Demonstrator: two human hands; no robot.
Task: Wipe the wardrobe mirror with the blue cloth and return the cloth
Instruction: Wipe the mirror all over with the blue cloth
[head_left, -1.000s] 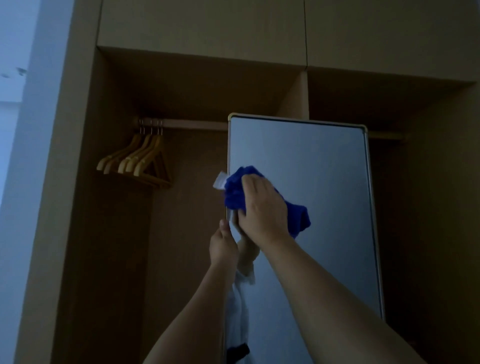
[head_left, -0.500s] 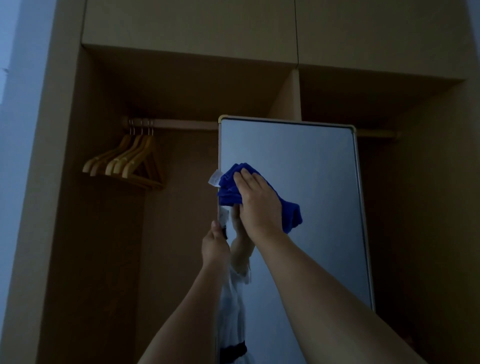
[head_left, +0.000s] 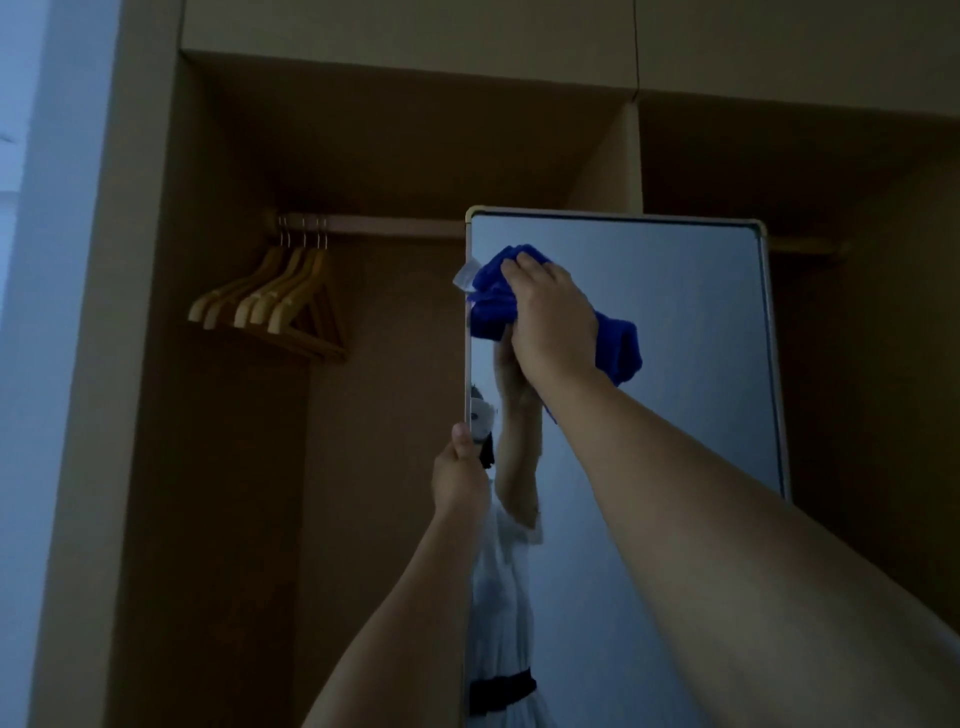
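Observation:
The tall wardrobe mirror (head_left: 691, 364) with a pale rounded frame stands open in front of the wooden wardrobe. My right hand (head_left: 553, 317) presses the bunched blue cloth (head_left: 618, 343) flat against the glass near its upper left corner; a white label sticks out of the cloth past the mirror's left edge. My left hand (head_left: 460, 475) grips the mirror's left edge lower down. The glass reflects my raised arms and a white garment with a dark belt.
Several wooden hangers (head_left: 270, 301) hang on the rail (head_left: 379, 226) at the left of the open wardrobe. A vertical divider (head_left: 623, 156) rises behind the mirror. A pale wall (head_left: 36, 364) borders the wardrobe on the left.
My right hand has slid the blue cloth upward on the glass, closer to the mirror's top left corner. My left hand keeps its hold on the left edge.

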